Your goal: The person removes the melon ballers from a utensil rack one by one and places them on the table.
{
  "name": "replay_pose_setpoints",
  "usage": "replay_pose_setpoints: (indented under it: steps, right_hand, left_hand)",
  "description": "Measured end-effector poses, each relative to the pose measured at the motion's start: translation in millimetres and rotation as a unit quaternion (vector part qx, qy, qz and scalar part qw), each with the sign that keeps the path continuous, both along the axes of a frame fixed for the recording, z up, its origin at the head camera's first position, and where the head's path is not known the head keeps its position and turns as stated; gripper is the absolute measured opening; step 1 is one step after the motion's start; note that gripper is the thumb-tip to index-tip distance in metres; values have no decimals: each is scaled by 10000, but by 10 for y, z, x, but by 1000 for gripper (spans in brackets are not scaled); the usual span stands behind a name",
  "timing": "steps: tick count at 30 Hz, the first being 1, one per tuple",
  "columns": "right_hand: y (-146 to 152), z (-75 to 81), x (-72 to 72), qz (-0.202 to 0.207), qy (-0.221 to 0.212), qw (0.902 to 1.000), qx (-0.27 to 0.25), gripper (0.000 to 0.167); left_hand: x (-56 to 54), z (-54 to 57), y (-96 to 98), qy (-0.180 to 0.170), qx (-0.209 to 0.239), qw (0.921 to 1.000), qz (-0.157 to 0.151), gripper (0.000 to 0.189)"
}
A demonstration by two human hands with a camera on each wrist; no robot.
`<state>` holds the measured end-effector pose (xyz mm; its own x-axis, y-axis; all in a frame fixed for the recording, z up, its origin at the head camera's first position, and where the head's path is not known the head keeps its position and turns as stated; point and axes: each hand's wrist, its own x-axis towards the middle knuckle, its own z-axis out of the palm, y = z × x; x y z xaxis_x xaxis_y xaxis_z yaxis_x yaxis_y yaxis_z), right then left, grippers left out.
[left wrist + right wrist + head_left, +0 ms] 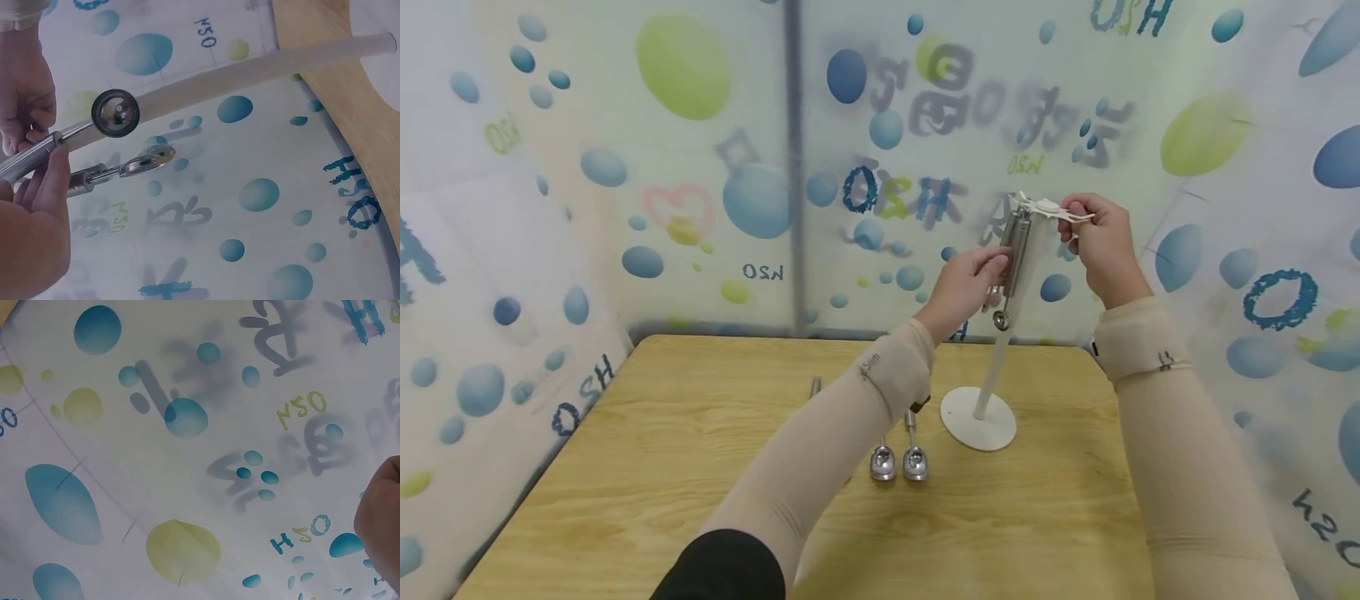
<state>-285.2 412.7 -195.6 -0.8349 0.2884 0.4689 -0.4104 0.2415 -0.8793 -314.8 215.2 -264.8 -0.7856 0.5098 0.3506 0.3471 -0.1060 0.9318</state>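
Note:
My left hand (964, 287) pinches the metal handle (1018, 250) of a melon baller, held upright beside the pole of a white stand (997, 367). In the left wrist view its small round bowl (116, 113) points away from the fingers. Another steel utensil (147, 164) with a shallow head shows just beside it, its handle partly behind the hand. With thumb and fingers, my right hand (1105, 246) holds an arm of the white hook rack (1043, 207) atop the pole. The baller's upper end is right at a hook. Only the edge of that hand (380, 519) shows in the right wrist view.
The stand's round white base (958, 417) rests on the wooden table (1037, 517). Two steel spoon-headed utensils (883, 463) lie side by side to its left, partly behind my left forearm. Another handle (816, 386) pokes out beyond the forearm. A patterned curtain (700, 208) surrounds the table.

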Motion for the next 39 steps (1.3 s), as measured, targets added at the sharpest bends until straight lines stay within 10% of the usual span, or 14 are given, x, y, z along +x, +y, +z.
replay_pose_setpoints:
  steps: [25, 39]
  right_hand:
    - [30, 14, 104, 106, -78, 9999, 108, 28]
    - [144, -52, 207, -80, 810, 9963, -275, 22]
  left_hand:
    - [86, 114, -146, 697, -379, 9965, -257, 32]
    - [52, 64, -156, 1056, -591, 9924, -220, 33]
